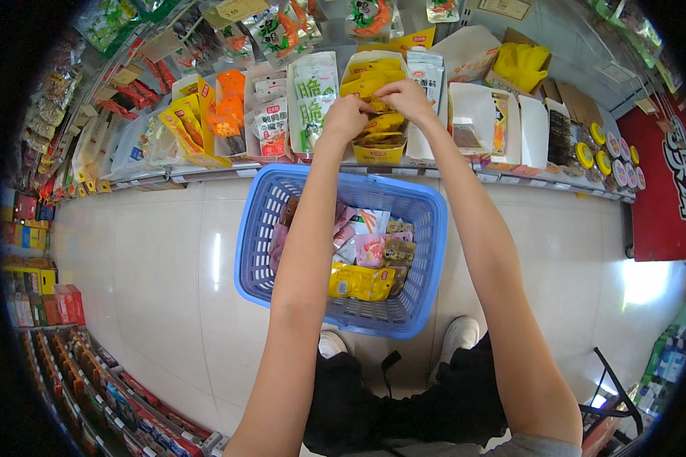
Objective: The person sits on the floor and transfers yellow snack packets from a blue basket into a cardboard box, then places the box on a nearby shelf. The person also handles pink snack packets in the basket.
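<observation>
Both hands reach into a yellow display box [378, 155] packed with yellow snack packets [380, 123]. My left hand [346, 118] is at the box's left side, fingers bent among the packets. From the right, my right hand [406, 101] touches the packets with its fingertips. Whether either hand grips one cannot be made out. Below my forearms, a blue plastic shopping basket [434, 257] holds pink, brown and white packets, with a yellow packet [363, 282] lying near its front side. Green-and-white packets [313, 94] fill the box beside my left hand.
More snack boxes line the shelf, with orange packets [227, 105] to the left and a white carton [469, 120] to the right. Small jars with yellow lids [584, 155] stand farther right. Packets hang above. A black metal frame [620, 394] is at lower right.
</observation>
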`<state>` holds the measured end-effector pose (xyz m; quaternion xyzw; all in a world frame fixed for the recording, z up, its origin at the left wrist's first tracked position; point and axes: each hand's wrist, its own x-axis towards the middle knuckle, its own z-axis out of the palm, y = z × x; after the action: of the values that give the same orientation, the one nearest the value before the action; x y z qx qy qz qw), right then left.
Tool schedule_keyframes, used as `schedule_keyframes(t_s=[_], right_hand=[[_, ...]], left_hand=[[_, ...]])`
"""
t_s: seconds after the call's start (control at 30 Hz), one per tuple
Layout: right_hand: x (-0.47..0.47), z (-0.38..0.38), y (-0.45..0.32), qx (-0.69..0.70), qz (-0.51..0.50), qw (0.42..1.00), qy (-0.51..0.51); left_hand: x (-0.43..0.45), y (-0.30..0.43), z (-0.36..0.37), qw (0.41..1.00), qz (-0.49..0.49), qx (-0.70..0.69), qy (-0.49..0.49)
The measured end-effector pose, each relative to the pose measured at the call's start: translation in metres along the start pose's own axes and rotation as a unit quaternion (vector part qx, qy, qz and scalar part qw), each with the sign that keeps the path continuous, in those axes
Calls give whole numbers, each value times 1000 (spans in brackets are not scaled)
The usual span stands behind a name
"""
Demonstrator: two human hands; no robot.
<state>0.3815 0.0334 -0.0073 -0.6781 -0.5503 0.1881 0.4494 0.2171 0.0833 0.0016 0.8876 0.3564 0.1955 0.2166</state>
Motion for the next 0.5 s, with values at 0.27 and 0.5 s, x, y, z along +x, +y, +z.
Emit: schedule_keyframes(t_s=[0.27,0.5], right_hand=[[20,-19,-9,-186,-80,968,149],[53,-28,-14,-339,-35,940,-21]], left_hand=[[26,10,-4,965,55,54,250],[12,14,27,963,71,14,260]])
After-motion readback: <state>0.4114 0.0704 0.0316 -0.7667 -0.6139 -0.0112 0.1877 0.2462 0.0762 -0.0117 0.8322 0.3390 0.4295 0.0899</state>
